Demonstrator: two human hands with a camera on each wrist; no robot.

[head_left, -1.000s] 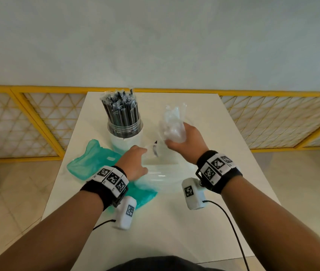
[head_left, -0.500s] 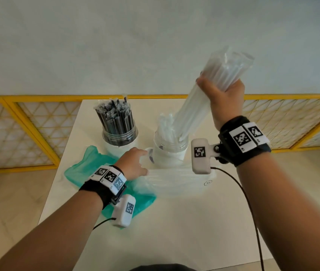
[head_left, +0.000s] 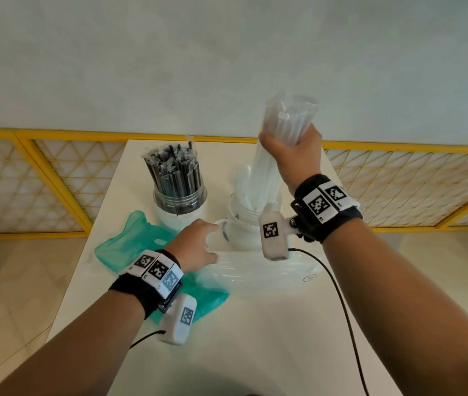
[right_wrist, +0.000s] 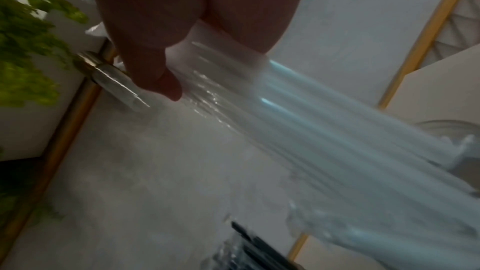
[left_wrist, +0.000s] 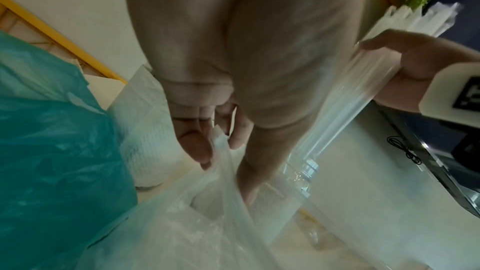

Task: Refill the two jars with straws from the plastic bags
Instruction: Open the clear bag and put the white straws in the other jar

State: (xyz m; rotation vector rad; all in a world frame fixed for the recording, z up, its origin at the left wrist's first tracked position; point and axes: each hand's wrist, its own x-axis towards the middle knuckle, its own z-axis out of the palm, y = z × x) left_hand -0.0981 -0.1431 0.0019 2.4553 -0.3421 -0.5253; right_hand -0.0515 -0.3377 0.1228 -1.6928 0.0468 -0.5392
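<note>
A: Since the frame half a second back, what has moved?

B: Right hand (head_left: 289,151) has swung the clear straws (head_left: 267,178) from a lean to nearly upright; it grips them high, fingers curled round the bundle, thumb on the near side. Lower ends of the bundle sit inside the clear jar (head_left: 244,221), directly below that hand.

A: Entry for the other hand?

B: Left hand (head_left: 195,247), low and just left of the clear jar. In the wrist view its fingertips (left_wrist: 197,147) pinch a fold of the clear plastic bag (left_wrist: 207,223). It has barely shifted since that earlier frame.

A: What lies around it?

B: Clear plastic bag lying flat under and to the right of the left hand, touching the foot of the clear jar; a few straws seem left inside, though I cannot tell how many. Green plastic bag (head_left: 130,247), crumpled, under and left of the left wrist. Dark straws (head_left: 174,175), packed upright in the second jar (head_left: 180,200), beyond the left hand, just beside the clear jar.

A: And beneath?

B: White table (head_left: 255,338), carrying every item. Yellow lattice railing (head_left: 27,181) beyond its far edge.
</note>
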